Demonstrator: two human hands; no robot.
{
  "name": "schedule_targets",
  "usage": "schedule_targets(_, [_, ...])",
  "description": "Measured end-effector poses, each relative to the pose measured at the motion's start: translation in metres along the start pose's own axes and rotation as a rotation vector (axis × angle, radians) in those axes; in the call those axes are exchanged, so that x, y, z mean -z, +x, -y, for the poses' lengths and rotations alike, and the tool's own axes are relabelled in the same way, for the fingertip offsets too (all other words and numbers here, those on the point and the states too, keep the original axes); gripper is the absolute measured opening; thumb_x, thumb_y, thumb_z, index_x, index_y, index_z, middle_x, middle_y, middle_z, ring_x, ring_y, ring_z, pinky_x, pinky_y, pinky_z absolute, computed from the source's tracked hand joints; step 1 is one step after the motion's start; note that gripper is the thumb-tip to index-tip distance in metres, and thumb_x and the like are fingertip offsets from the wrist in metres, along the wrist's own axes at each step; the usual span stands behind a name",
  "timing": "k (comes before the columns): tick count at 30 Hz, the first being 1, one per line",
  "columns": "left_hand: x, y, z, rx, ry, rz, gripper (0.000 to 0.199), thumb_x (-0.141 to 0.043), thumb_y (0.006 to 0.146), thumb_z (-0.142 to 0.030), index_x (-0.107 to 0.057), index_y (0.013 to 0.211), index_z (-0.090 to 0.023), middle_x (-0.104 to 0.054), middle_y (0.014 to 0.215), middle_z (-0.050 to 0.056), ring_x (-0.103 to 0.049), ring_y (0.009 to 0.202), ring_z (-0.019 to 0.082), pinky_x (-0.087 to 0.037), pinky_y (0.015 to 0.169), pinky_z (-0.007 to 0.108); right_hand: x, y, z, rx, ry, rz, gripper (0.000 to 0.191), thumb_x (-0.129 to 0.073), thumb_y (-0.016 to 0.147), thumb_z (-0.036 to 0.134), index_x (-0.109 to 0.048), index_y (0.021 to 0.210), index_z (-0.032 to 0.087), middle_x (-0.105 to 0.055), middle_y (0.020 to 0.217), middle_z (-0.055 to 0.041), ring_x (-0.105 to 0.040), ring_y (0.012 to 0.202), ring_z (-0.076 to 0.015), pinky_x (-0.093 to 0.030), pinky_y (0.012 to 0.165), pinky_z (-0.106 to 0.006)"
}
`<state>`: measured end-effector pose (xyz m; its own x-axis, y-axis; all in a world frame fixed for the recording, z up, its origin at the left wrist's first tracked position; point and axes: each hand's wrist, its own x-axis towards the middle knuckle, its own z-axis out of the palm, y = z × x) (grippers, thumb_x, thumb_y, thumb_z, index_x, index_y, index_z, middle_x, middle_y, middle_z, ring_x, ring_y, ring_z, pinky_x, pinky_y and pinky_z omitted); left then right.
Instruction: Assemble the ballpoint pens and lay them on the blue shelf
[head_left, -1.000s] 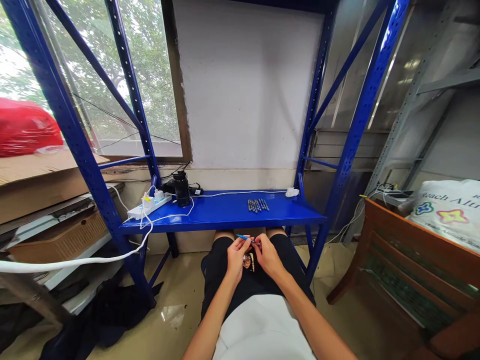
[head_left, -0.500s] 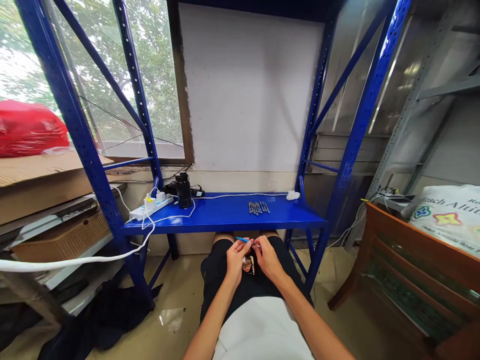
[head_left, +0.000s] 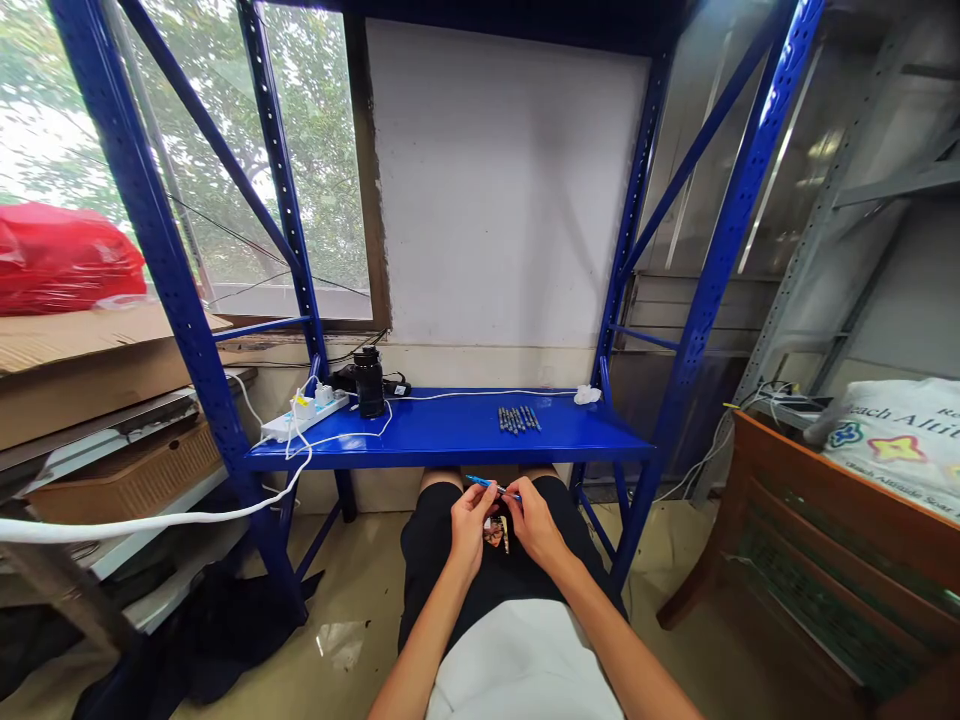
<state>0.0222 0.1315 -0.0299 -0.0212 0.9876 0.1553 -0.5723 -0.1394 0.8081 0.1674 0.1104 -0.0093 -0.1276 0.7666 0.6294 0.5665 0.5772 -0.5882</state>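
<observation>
Above my lap, just in front of the shelf's edge, both hands meet around a slim blue pen (head_left: 480, 481). My left hand (head_left: 470, 518) pinches it near its left part, with the blue end sticking out to the left. The fingers of my right hand (head_left: 531, 520) are closed on the right part, where a dark blue piece shows between them. Whether the pen is one piece or two is hidden by the fingertips. Several dark pens (head_left: 518, 419) lie side by side on the blue shelf (head_left: 442, 430).
A black bottle (head_left: 368, 382) and a white power strip (head_left: 304, 414) with cables stand on the shelf's left side. A crumpled white item (head_left: 587, 394) lies at its back right. A wooden chair (head_left: 739, 500) is at the right.
My hands have shifted slightly left. More of the dark blue piece now shows at my right fingers. The view has moved a little.
</observation>
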Motion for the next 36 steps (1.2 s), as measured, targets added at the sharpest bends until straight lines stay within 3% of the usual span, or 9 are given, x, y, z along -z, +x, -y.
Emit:
schedule_targets(7, [0.002, -0.003, -0.002, -0.007, -0.008, 0.008, 0.044, -0.097, 0.073, -0.046, -0.083, 0.102, -0.017, -0.079, 0.100, 0.008, -0.074, 0.091, 0.020, -0.055, 0.082, 0.028, 0.006, 0.002, 0.009, 0.013, -0.034, 0.007, 0.025, -0.041, 0.114, 0.033, -0.065, 0.109, 0.026, -0.066, 0.103, -0.0058, -0.067, 0.093, -0.0214, -0.052, 0.084, -0.033])
schedule_targets(10, [0.003, -0.003, -0.002, -0.007, -0.011, 0.020, 0.046, -0.097, 0.072, -0.048, -0.083, 0.103, -0.017, -0.079, 0.101, 0.009, -0.074, 0.091, 0.021, -0.056, 0.082, 0.029, 0.004, 0.002, 0.009, 0.026, 0.006, -0.009, 0.019, -0.046, 0.112, 0.034, -0.063, 0.113, 0.025, -0.065, 0.103, -0.0061, -0.067, 0.093, -0.0216, -0.054, 0.084, -0.033])
schedule_targets(16, [0.004, -0.005, -0.003, -0.009, -0.021, 0.040, 0.043, -0.094, 0.076, -0.047, -0.082, 0.105, -0.017, -0.079, 0.101, 0.009, -0.074, 0.092, 0.021, -0.056, 0.083, 0.029, 0.004, 0.002, 0.012, 0.034, 0.022, 0.011, 0.021, -0.044, 0.112, 0.033, -0.062, 0.103, 0.025, -0.065, 0.098, -0.0049, -0.066, 0.089, -0.0214, -0.053, 0.082, -0.034])
schedule_targets(21, [0.005, -0.006, -0.005, -0.003, -0.031, 0.045, 0.043, -0.095, 0.075, -0.047, -0.082, 0.105, -0.018, -0.079, 0.103, 0.009, -0.074, 0.093, 0.021, -0.055, 0.082, 0.028, 0.004, 0.002, 0.013, 0.011, 0.045, 0.011, 0.018, -0.048, 0.111, 0.035, -0.063, 0.112, 0.026, -0.069, 0.102, -0.0064, -0.068, 0.092, -0.0230, -0.054, 0.084, -0.035])
schedule_targets(28, [0.007, -0.006, -0.004, -0.001, -0.036, 0.039, 0.042, -0.095, 0.076, -0.046, -0.083, 0.104, -0.018, -0.078, 0.100, 0.007, -0.073, 0.089, 0.018, -0.055, 0.081, 0.027, 0.001, 0.003, 0.012, 0.039, 0.029, 0.041, 0.026, -0.041, 0.113, 0.034, -0.064, 0.105, 0.025, -0.066, 0.098, -0.0057, -0.066, 0.091, -0.0221, -0.052, 0.084, -0.034])
schedule_targets(33, [0.008, -0.005, -0.004, 0.000, -0.033, 0.042, 0.042, -0.095, 0.076, -0.047, -0.083, 0.104, -0.018, -0.078, 0.100, 0.007, -0.073, 0.089, 0.019, -0.056, 0.080, 0.027, 0.001, 0.003, 0.011, 0.008, 0.034, 0.027, 0.015, -0.051, 0.110, 0.036, -0.062, 0.108, 0.025, -0.068, 0.099, -0.0045, -0.067, 0.088, -0.0216, -0.053, 0.080, -0.033])
schedule_targets(36, [0.007, -0.006, -0.004, 0.003, -0.027, 0.032, 0.044, -0.096, 0.074, -0.047, -0.083, 0.104, -0.019, -0.078, 0.101, 0.008, -0.073, 0.090, 0.019, -0.056, 0.080, 0.027, 0.003, 0.003, 0.013, 0.048, -0.044, 0.026, 0.023, -0.045, 0.112, 0.033, -0.065, 0.106, 0.026, -0.069, 0.099, -0.0050, -0.066, 0.092, -0.0225, -0.052, 0.084, -0.034])
